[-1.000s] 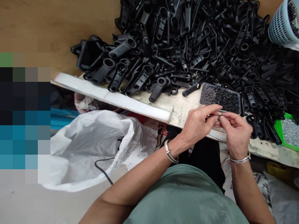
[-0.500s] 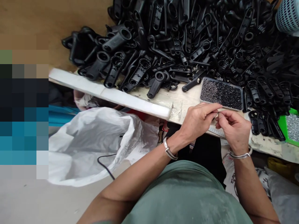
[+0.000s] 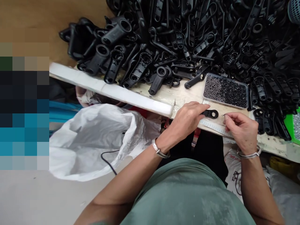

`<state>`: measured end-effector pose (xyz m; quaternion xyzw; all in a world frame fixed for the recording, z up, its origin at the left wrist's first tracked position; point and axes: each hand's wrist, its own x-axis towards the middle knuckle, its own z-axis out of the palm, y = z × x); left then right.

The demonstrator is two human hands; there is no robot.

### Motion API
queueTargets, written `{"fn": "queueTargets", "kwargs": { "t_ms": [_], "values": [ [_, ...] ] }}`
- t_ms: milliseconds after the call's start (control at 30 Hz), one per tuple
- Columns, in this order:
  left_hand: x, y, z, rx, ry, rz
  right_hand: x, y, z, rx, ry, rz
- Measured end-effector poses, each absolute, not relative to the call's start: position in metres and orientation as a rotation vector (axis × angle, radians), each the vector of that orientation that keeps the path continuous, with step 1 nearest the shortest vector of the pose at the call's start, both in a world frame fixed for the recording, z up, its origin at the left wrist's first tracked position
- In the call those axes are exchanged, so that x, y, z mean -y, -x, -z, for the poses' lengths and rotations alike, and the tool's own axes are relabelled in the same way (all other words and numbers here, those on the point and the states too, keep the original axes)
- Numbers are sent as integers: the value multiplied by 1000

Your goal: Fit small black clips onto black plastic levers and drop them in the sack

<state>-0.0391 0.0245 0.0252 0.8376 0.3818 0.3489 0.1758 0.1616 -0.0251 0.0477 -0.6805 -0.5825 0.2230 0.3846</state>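
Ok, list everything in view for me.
Table: one, pale, centre
Loose parts: many, black, heaped on table
Single part: one, black, partly behind left hand
Clear box: one, clear, on table, holding grey and black bits
Strip: one, white, table edge
Tray: one, green, right edge
Basket: one, grey-blue, top right
White sack: one, white, below table, left
Cable: one, black, by white sack
Bag: one, grey, bottom right
Tiny piece: one, colour unclear, in right hand
Bracelets: two, silver, one per wrist
Shirt: one, green, bottom centre
Trousers: one pair, black, below table
Left hand: one, bare, at single part
Right hand: one, bare, right of single part
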Motion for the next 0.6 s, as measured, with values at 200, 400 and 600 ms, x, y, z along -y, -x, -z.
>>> {"fn": "queueTargets", "kwargs": {
  "t_ms": [200, 400, 600],
  "values": [
    [-9, 27, -18, -1090, -2302, -1021, 32, -166, -46, 1721, 1785, -365],
    [0, 20, -15, -1062, -2286, -1049, 38, -163, -49, 2033, 1684, -56],
    [-2, 20, -13, -1064, -2308, -1045, 40, -157, -43, 2178, 1663, 158]
  ]
}}
